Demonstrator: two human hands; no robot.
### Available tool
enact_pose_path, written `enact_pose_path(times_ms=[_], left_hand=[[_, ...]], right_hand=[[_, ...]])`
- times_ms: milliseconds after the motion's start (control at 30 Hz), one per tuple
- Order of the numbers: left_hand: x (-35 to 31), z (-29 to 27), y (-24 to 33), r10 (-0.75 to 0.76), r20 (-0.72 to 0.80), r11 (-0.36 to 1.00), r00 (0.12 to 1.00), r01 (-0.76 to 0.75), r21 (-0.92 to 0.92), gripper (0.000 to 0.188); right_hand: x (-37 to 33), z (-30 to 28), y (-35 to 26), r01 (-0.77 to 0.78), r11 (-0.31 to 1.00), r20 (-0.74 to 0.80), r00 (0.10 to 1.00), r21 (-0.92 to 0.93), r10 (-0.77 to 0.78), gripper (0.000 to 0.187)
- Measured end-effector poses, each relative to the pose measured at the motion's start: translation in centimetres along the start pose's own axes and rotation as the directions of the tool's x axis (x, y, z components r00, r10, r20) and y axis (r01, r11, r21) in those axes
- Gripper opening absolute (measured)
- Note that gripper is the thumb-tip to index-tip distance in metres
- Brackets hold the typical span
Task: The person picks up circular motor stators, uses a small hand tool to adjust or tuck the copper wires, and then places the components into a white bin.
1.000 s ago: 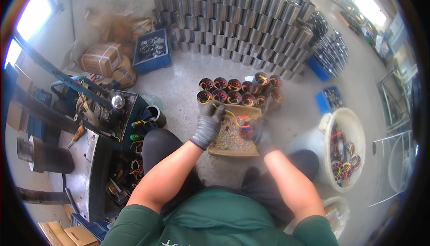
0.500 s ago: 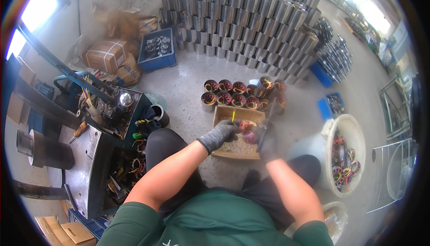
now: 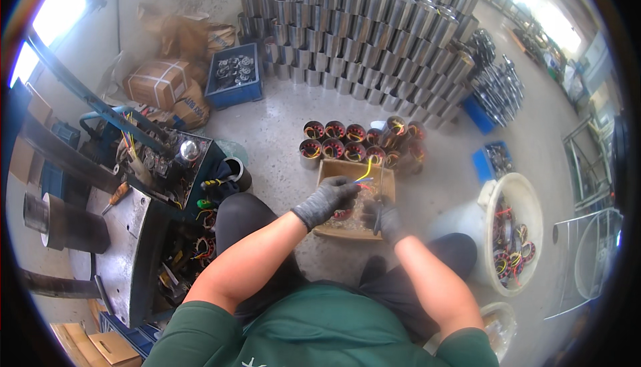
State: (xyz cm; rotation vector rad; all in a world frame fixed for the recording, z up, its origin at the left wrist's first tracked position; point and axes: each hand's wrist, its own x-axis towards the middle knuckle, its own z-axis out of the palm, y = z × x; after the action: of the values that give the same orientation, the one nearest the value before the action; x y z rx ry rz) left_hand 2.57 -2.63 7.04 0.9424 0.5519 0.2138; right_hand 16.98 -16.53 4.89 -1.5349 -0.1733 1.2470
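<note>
Over the shallow cardboard box [image 3: 334, 166] on the concrete floor, both gloved hands are working close together but are not touching. The left hand [image 3: 327, 200] is pinching a bundle of yellow and coloured lead wires [image 3: 364, 172], with its fingers closed on the strands. The right hand [image 3: 382, 217] is gripping a slim dark tool [image 3: 378, 220], held roughly upright just beside the left hand. The wires are rising from a wound stator [image 3: 343, 214] lying in the box, partly hidden by the hands. Just beyond the box, a cluster of similar stators with red and copper windings [image 3: 354, 141] is standing on the floor. Farther back, stacked metal cylinders [image 3: 374, 26] are filling the view. To the right, a white bucket [image 3: 494, 197] is holding more wound parts.
</note>
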Motion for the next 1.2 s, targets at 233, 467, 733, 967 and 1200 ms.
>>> enact_pose_path(times_ms=[233,467,733,967,1200], left_hand=[[-1.3,-0.3,1.5,-0.011,-0.091,1.000,0.996,0.011,0.000,0.025],[-0.5,-2.0,0.0,0.102,-0.148,0.991,0.984,-0.113,-0.068,0.020],[-0.9,-1.1,0.2,0.038,-0.154,0.999,0.987,-0.031,0.045,0.021],[-0.7,-0.5,0.1,0.050,-0.183,0.993,0.982,-0.029,0.114,0.024],[-0.4,-0.4,0.0,-0.015,-0.174,0.975,0.985,0.053,0.215,0.021]], right_hand=[[-1.8,-0.6,-1.3,0.126,0.991,0.200,0.971,0.052,-0.134,0.047],[-4.7,1.5,-3.0,-0.087,0.996,0.328,0.941,0.002,0.082,0.037],[-3.5,1.3,-1.8,-0.132,0.991,0.406,0.907,0.028,0.110,0.025],[-4.4,1.9,-1.8,0.055,0.993,0.329,0.944,-0.107,-0.017,0.020],[-4.4,2.7,-1.5,0.006,0.999,0.255,0.967,-0.053,0.007,0.021]])
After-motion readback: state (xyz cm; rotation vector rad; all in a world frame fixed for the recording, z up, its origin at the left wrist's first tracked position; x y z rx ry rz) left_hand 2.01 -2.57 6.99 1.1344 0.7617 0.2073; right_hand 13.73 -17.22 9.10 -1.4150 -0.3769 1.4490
